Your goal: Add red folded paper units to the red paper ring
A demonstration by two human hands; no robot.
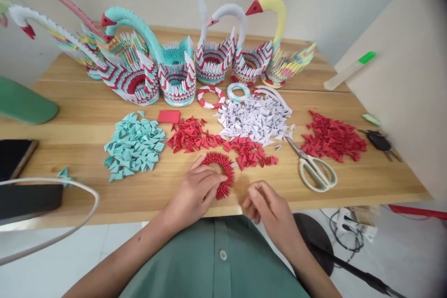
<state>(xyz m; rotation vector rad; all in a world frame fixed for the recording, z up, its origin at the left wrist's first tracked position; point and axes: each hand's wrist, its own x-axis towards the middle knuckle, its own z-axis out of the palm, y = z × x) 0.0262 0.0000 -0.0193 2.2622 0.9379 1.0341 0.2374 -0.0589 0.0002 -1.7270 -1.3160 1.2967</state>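
Observation:
Near the table's front edge lies a curved red paper piece made of many folded triangles, with a white bit at its right side. My left hand is closed on its left part, thumb and fingers against the ring's inside. Just to the right, my right hand has its fingers curled together; whatever they hold, if anything, is hidden. Small red triangles lie beyond the curved piece, a white triangle pile behind them, and a turquoise pile to the left.
Several paper swans stand along the back of the wooden table. Scissors, another red pile and keys lie at the right. A phone, a green object and a white cable are at the left.

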